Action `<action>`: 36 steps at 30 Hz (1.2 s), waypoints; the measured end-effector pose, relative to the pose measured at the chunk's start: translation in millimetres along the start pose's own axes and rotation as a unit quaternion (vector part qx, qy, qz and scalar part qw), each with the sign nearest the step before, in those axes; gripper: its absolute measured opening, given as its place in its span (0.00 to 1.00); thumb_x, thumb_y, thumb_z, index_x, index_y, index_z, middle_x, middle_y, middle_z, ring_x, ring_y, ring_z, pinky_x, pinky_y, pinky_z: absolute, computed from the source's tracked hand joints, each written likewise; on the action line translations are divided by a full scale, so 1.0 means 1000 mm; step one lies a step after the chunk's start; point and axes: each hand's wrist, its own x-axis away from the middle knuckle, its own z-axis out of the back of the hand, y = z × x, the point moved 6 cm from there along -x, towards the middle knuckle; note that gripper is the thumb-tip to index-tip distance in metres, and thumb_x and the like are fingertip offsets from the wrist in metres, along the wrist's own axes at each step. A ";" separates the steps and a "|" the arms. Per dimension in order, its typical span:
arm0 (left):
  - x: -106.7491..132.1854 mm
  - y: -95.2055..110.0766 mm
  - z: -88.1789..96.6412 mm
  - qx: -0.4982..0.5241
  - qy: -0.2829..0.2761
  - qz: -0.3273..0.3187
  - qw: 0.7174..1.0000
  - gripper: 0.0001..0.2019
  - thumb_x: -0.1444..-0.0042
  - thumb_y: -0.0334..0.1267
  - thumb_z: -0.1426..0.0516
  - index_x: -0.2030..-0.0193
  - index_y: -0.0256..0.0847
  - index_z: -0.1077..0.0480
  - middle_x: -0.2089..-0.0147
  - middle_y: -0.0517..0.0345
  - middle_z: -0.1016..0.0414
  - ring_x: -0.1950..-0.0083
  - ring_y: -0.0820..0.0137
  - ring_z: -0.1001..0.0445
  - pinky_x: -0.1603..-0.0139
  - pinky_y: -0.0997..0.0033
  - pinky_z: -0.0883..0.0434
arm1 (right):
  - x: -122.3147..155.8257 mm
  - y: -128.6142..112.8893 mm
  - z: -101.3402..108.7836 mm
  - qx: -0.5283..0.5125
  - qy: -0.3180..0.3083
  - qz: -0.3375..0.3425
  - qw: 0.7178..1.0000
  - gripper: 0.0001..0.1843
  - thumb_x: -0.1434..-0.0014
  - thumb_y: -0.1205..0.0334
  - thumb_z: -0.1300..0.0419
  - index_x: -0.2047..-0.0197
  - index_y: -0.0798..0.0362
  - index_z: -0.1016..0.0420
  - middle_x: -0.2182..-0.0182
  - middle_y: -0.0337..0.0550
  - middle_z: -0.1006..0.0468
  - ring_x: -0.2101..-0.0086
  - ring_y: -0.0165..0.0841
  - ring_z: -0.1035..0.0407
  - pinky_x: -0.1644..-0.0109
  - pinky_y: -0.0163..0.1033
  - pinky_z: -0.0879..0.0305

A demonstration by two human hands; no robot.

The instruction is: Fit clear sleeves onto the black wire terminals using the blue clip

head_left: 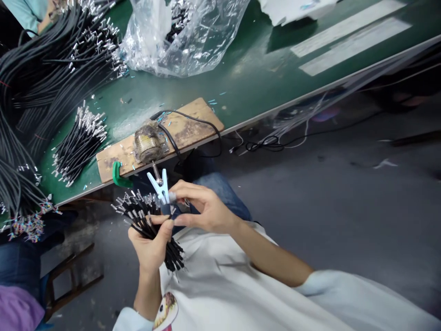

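Observation:
In my left hand is a bundle of short black cables, closed between thumb and fingers, with stripped and silvery ends fanning out at the top. One cable's frayed wire end stands out beside the left thumb. My right hand is close by, thumb and forefinger apart; its thumb tip is near the left thumb and its forefinger is beside a light blue clothespin. That clothespin sits at the end of a metal shaft from a small taped motor-like device. Whether the right fingers touch a wire is unclear.
A wooden board carries the device, with a green clamp at the table edge. More short cables and long black cables lie left. A clear plastic bag stands behind. Another person's arm shows top left.

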 end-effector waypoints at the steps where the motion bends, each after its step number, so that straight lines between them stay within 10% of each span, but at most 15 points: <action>1: 0.001 -0.003 -0.001 0.011 -0.003 0.023 1.000 0.04 0.60 0.27 0.38 0.80 0.39 0.25 0.89 0.66 0.34 0.87 0.79 0.37 0.85 0.80 0.37 | 0.002 -0.002 0.000 0.025 0.013 0.027 0.999 0.15 0.46 0.52 0.38 0.62 0.56 0.26 0.68 0.47 0.27 0.67 0.32 0.35 0.64 0.40 0.38; 6: 0.002 -0.007 -0.011 0.048 -0.096 0.044 0.993 0.08 0.55 0.29 0.41 0.82 0.37 0.28 0.90 0.66 0.37 0.88 0.80 0.39 0.87 0.82 0.40 | 0.005 -0.005 -0.001 0.055 0.031 0.081 0.995 0.10 0.42 0.57 0.40 0.71 0.55 0.26 0.74 0.44 0.27 0.70 0.32 0.36 0.63 0.41 0.40; 9: -0.003 -0.005 -0.008 0.019 -0.117 0.025 0.993 0.05 0.56 0.29 0.40 0.80 0.38 0.26 0.89 0.66 0.35 0.88 0.80 0.38 0.86 0.82 0.39 | 0.006 0.011 -0.006 -0.085 0.015 -0.043 0.995 0.15 0.45 0.53 0.39 0.75 0.56 0.27 0.76 0.41 0.30 0.72 0.30 0.37 0.67 0.37 0.41; 16: -0.003 0.001 -0.007 -0.011 -0.069 -0.019 0.997 0.06 0.62 0.26 0.37 0.79 0.40 0.23 0.79 0.62 0.23 0.78 0.75 0.27 0.74 0.80 0.29 | 0.010 0.037 -0.025 -0.321 -0.089 -0.343 0.878 0.14 0.59 0.58 0.33 0.81 0.59 0.31 0.85 0.33 0.37 0.82 0.22 0.47 0.77 0.31 0.54; 20: 0.005 0.004 0.001 0.006 0.034 -0.030 0.999 0.06 0.65 0.26 0.36 0.80 0.42 0.23 0.81 0.63 0.24 0.78 0.73 0.26 0.73 0.77 0.28 | -0.013 0.033 -0.011 -0.294 -0.027 -0.315 0.902 0.12 0.59 0.62 0.34 0.83 0.58 0.32 0.87 0.31 0.39 0.83 0.21 0.51 0.79 0.31 0.56; 25: 0.003 0.008 0.015 -0.013 0.073 -0.067 0.995 0.05 0.66 0.27 0.36 0.80 0.41 0.24 0.79 0.61 0.23 0.77 0.69 0.24 0.71 0.73 0.25 | -0.038 0.024 -0.024 -0.356 -0.026 -0.258 0.898 0.24 0.54 0.42 0.37 0.78 0.58 0.29 0.81 0.38 0.33 0.78 0.24 0.43 0.76 0.31 0.47; 36: -0.025 0.018 0.001 -0.058 -0.009 -0.058 0.997 0.09 0.70 0.23 0.36 0.85 0.42 0.25 0.84 0.63 0.25 0.83 0.68 0.26 0.80 0.76 0.26 | -0.040 0.028 -0.034 -0.412 0.012 -0.269 0.871 0.25 0.57 0.41 0.34 0.79 0.59 0.28 0.81 0.39 0.33 0.79 0.25 0.42 0.74 0.32 0.44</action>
